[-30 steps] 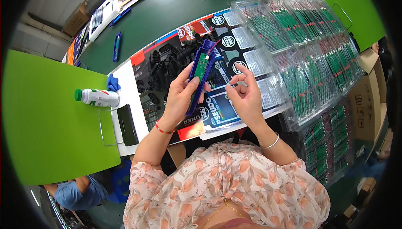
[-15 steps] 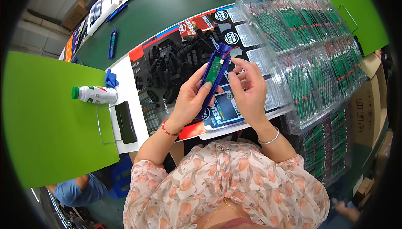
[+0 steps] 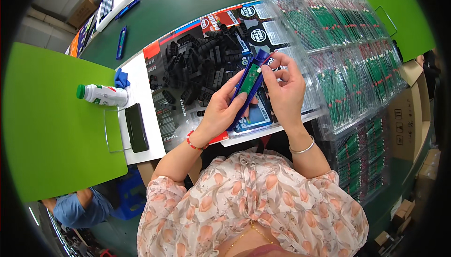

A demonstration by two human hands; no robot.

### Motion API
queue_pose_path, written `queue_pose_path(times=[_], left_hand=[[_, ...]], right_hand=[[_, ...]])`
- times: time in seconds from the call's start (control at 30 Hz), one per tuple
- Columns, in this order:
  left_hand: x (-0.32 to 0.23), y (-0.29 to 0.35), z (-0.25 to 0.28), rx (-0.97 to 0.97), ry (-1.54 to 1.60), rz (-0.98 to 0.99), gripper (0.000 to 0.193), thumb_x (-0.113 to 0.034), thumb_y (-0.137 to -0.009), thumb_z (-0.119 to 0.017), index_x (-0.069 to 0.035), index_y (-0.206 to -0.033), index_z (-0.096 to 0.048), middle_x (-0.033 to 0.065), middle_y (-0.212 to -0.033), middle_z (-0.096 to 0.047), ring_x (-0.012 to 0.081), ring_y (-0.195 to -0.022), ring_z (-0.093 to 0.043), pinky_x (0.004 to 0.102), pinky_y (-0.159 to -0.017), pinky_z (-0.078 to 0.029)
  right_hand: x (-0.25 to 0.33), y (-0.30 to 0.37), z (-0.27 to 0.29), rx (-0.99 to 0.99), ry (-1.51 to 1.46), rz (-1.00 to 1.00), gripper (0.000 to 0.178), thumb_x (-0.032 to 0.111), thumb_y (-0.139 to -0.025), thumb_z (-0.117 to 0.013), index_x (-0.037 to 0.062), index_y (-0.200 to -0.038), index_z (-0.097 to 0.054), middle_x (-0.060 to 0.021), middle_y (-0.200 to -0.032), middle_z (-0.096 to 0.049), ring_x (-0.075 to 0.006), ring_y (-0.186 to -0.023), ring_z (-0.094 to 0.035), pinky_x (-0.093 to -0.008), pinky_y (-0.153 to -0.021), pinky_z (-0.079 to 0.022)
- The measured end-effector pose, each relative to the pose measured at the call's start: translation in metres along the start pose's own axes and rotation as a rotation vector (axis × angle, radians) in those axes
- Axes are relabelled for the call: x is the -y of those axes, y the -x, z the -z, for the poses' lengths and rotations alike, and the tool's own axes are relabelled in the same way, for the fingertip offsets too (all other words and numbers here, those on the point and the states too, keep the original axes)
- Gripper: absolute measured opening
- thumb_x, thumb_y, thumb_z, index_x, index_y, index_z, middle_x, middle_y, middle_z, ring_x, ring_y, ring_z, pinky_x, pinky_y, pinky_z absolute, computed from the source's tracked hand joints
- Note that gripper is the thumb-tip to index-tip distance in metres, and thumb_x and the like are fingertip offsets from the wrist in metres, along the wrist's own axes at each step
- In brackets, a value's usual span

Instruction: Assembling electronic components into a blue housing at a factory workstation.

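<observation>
My left hand (image 3: pixel 220 112) is wrapped round a long dark blue plastic housing (image 3: pixel 257 88), held tilted with its far end up to the right. A narrow green circuit board (image 3: pixel 249 79) with a small white connector lies in the open side of the housing, and my left thumb presses near its lower end. At the far end my right hand (image 3: pixel 289 92) is closed in a pinch between thumb and index finger. A thin red wire (image 3: pixel 268 61) runs from the board's end to these fingertips, which partly hide it. Behind the housing lies a heap of black ribbed plastic pieces (image 3: pixel 199 66).
Clear plastic trays (image 3: pixel 319 52) full of wired green boards stand at the right, with more stacked below. Left are a phone (image 3: pixel 136 128), a white bottle with green cap (image 3: pixel 102 95), and a green panel (image 3: pixel 61 125). Another blue housing (image 3: pixel 121 43) lies far left.
My right fingers have moved in to the housing's far end and closed at the wire. The housing has shifted slightly right in my left hand's hold.
</observation>
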State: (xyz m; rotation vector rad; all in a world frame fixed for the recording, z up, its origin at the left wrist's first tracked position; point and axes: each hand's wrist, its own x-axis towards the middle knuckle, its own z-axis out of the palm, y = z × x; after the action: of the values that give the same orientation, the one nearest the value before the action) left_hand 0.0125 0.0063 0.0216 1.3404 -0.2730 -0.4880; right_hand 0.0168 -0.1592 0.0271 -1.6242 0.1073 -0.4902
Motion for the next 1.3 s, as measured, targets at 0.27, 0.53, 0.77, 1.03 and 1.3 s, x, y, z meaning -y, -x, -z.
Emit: queue_pose_path(times=[0.27,0.53,0.77,1.03,1.3], left_hand=[[0.006,0.006,-0.003,0.002,-0.020,-0.022,0.055,-0.004,-0.099,-0.047,-0.005,-0.150,-0.027,0.0103,-0.098,-0.067,0.0074,-0.069,-0.056,0.0226,-0.067,-0.049],[0.014,0.007,-0.004,-0.077,-0.031,-0.019,0.050,-0.009,-0.101,-0.046,-0.004,-0.148,-0.030,0.0110,-0.094,-0.067,0.0076,-0.065,-0.057,0.0221,-0.061,-0.049],[0.012,0.007,0.002,-0.052,0.038,0.011,0.049,-0.009,-0.101,-0.047,-0.004,-0.147,-0.032,0.0103,-0.088,-0.067,0.0081,-0.063,-0.058,0.0221,-0.060,-0.049],[0.001,0.002,0.013,-0.137,0.037,0.022,0.048,-0.012,-0.101,-0.047,-0.004,-0.146,-0.034,0.0089,-0.083,-0.065,0.0078,-0.058,-0.055,0.0214,-0.055,-0.047],[-0.072,-0.120,0.143,-0.521,-0.357,-0.174,0.040,-0.012,-0.096,-0.050,0.000,-0.134,-0.049,0.0114,-0.082,-0.066,0.0124,-0.056,-0.057,0.0243,-0.054,-0.048]], right_hand=[[-0.002,-0.002,0.003,0.035,-0.011,0.052,0.013,0.007,-0.083,-0.071,0.0008,-0.093,-0.066,-0.0057,-0.092,-0.062,-0.0109,-0.065,-0.061,-0.0225,-0.052,-0.048],[0.003,-0.001,0.002,0.095,0.057,0.059,0.007,0.004,-0.082,-0.071,0.0001,-0.087,-0.068,-0.0056,-0.093,-0.059,-0.0110,-0.068,-0.061,-0.0230,-0.053,-0.048],[0.001,-0.001,-0.001,0.111,0.072,0.023,0.012,0.003,-0.083,-0.070,0.0007,-0.094,-0.067,-0.0047,-0.092,-0.059,-0.0097,-0.068,-0.060,-0.0219,-0.053,-0.047],[-0.003,-0.001,-0.001,0.102,-0.042,-0.088,0.024,0.002,-0.085,-0.065,0.0011,-0.109,-0.063,-0.0032,-0.089,-0.062,-0.0081,-0.069,-0.061,-0.0218,-0.053,-0.047],[-0.031,0.003,0.001,0.343,0.334,0.099,0.017,0.004,-0.080,-0.068,0.0010,-0.097,-0.066,-0.0112,-0.086,-0.063,-0.0224,-0.068,-0.065,-0.0321,-0.061,-0.051]])
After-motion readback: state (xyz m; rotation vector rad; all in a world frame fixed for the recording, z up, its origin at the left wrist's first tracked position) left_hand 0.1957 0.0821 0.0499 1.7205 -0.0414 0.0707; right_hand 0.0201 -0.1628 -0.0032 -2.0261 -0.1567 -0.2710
